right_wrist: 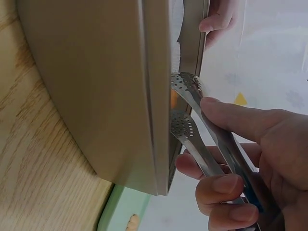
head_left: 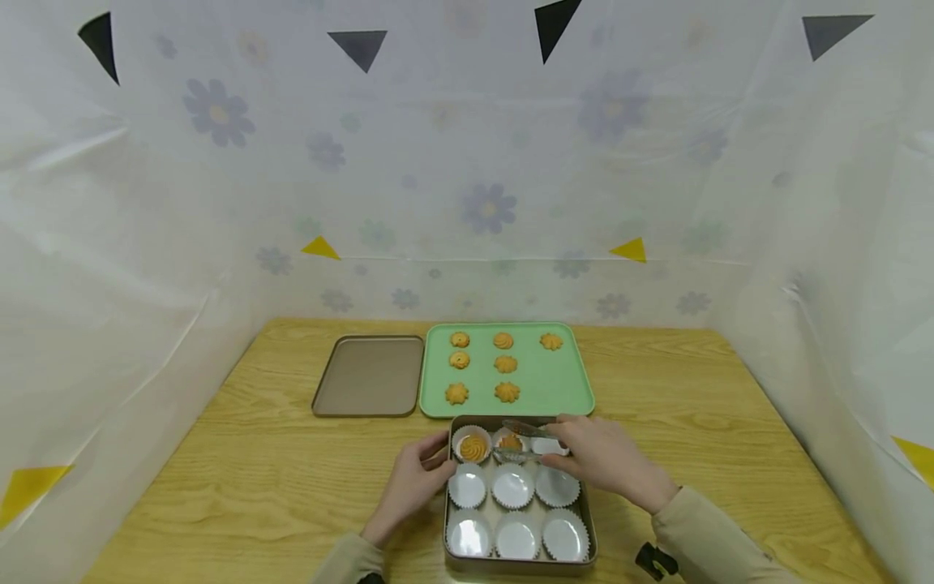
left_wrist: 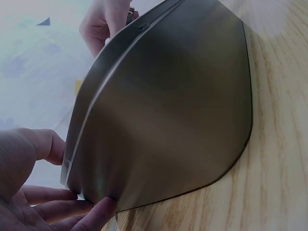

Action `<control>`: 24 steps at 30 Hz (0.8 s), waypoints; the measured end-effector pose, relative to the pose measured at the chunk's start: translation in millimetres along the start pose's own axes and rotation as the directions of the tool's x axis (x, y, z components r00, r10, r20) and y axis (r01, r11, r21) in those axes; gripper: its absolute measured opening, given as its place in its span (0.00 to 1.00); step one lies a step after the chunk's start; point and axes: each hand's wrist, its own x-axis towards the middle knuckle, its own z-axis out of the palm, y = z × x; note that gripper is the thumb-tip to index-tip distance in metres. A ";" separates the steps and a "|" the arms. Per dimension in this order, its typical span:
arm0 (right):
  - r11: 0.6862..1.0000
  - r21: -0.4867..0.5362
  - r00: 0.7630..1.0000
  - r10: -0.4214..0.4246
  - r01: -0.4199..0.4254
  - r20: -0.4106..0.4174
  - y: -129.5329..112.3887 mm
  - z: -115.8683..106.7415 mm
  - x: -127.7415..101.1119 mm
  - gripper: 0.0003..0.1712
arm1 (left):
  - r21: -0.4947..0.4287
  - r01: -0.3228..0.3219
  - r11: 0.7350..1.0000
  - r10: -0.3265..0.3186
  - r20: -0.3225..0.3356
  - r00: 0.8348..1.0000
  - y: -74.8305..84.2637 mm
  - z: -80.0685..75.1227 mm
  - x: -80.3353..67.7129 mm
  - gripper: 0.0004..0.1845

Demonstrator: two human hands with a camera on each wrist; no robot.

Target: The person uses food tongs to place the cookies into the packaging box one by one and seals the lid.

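Observation:
A square metal tin (head_left: 518,565) sits at the near edge of the table, lined with several white paper cups (head_left: 512,487). My left hand (head_left: 436,461) holds the tin's far left corner, thumb (left_wrist: 41,144) on the rim and fingers (left_wrist: 62,208) against the wall (left_wrist: 173,106). My right hand (head_left: 560,444) grips metal tongs (head_left: 527,442), whose perforated tips (right_wrist: 185,103) close around a piped cookie (head_left: 510,443) over the middle cup of the back row. Another cookie (head_left: 473,447) lies in the back left cup. The other cups hold nothing.
A mint green tray (head_left: 562,381) with several piped cookies (head_left: 505,364) lies just behind the tin. A brown tin lid (head_left: 370,375) rests to the tray's left. White floral sheeting walls in the wooden table (head_left: 255,478) on three sides.

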 end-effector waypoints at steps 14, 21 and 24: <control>0.914 0.406 0.999 -0.005 -0.017 0.054 29.2 -8.7 3.3 0.29 | -0.008 0.007 1.000 -0.007 -0.008 1.000 1.9 0.4 -1.4 0.29; 0.743 0.659 0.992 0.109 -0.121 0.060 64.1 -6.7 11.9 0.30 | 0.002 0.009 1.000 -0.009 -0.009 1.000 -1.4 0.7 -1.5 0.29; 0.669 0.720 0.981 0.176 -0.184 0.087 78.7 -8.7 15.0 0.33 | 0.010 0.012 1.000 -0.012 -0.014 1.000 -1.2 0.8 -1.2 0.29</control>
